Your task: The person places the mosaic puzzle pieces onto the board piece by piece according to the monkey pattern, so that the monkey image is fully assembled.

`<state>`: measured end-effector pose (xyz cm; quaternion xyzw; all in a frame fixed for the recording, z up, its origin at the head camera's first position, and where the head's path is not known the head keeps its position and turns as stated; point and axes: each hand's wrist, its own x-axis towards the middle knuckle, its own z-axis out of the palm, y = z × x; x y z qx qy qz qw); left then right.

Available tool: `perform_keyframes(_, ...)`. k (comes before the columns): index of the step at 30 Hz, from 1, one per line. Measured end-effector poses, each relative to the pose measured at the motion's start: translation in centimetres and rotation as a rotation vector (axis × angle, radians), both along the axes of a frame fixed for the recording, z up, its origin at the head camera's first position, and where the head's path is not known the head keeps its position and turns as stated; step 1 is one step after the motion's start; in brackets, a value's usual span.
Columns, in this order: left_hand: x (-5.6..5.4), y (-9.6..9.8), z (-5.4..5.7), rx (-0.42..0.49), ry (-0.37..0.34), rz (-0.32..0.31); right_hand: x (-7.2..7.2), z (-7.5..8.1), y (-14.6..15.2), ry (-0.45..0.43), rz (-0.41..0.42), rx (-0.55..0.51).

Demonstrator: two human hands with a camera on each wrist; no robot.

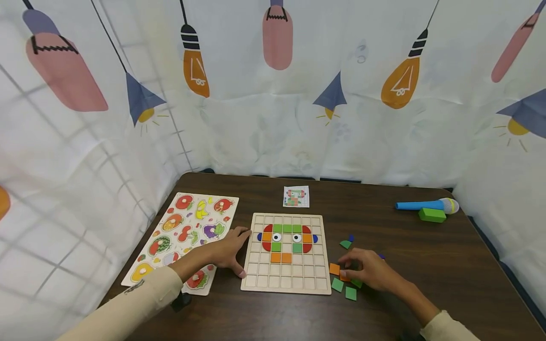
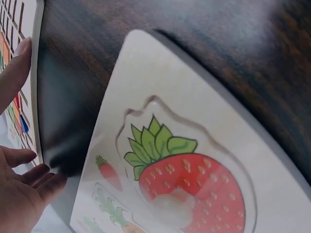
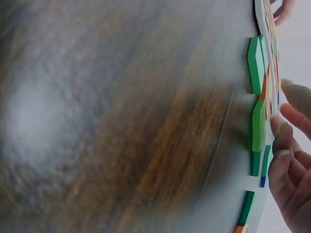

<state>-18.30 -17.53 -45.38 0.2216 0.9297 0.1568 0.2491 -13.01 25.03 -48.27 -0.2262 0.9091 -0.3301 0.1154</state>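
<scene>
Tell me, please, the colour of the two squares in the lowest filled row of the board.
Both squares are orange; the head view shows it best.

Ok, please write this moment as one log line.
left hand: touches grid board, left edge | right hand: at loose tiles | card: beyond board

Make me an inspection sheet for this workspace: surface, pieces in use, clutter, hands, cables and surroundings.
Surface: dark wood-grain table, glossy, with some glare.
Job's things: wooden grid board, partly filled with coloured tiles; loose tiles to its right; picture card beyond it.
Clutter: fruit-and-vegetable puzzle board on the left, under the left forearm; toy microphone and green block at far right.
Hands: left hand at the grid board's left edge, thumb touching it; right hand among the loose tiles, grip unclear.
Cables: nothing seen.
Surroundings: pale fabric printed with hanging lamps.
</scene>
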Motion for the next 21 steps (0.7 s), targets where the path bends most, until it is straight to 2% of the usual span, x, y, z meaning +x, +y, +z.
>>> perform_keyframes(9, 0.2, 0.0, -0.2, 0.003, 0.018, 0.012, 0.4, 0.1, -0.4, -0.032, 0.019, -0.028)
perform_keyframes(15, 0.3, -0.1, -0.1, 0.019, 0.023, -0.005, 0.5, 0.3, -1.0, 0.022, 0.01, 0.008)
perform_keyframes(21, 0.1, -0.1, -0.3, 0.01, 0.02, -0.002, 0.3, 0.1, -2.0, 0.063, -0.049, 0.071)
